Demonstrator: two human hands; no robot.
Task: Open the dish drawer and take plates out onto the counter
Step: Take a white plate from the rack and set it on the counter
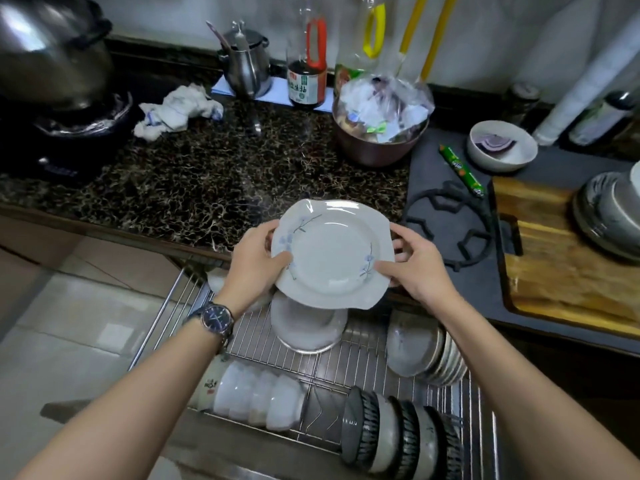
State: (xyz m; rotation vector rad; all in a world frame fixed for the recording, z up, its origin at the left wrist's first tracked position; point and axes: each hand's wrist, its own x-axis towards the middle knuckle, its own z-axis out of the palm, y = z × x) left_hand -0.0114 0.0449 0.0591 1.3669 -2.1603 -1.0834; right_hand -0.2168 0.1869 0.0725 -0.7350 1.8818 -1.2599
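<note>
**Plate held over open dish drawer**

Gripping white plate (334, 252) at opposite rims: left hand (254, 261) with fingers clamped on left edge, right hand (417, 263) clamped on right edge. Holding plate tilted above pulled-out wire drawer (363, 344), just short of speckled counter (214, 174). Resting below plate: stacked plates (308, 327); bowls (256, 396) lying nearer camera.

Dim, even indoor light. Glare streaks the steel pot (52, 53); wide-angle distortion bends the soft, blurred frame edges.
</note>
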